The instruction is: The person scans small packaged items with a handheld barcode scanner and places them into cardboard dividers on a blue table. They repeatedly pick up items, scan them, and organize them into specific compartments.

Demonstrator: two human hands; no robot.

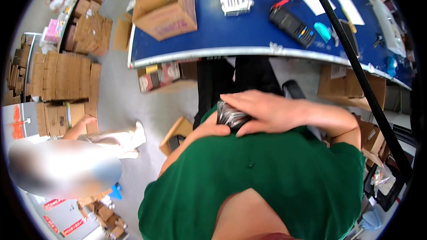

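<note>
Close against my body, in front of the green shirt, both hands hold a stack of thin, shiny packets with silvery and dark edges. My left hand is closed round the near left side of the stack, its thumb along the lower edge. My right hand lies over the stack from the right, fingers across its top and thumb below. What is printed on the packets cannot be made out. Beyond my hands, on the blue table, lies a bundle of white labelled packets.
A divided cardboard box stands at the table's left. A handheld scanner, a teal object and white papers lie to the right. A black cable crosses the right side. Another person is at left, near stacked cartons.
</note>
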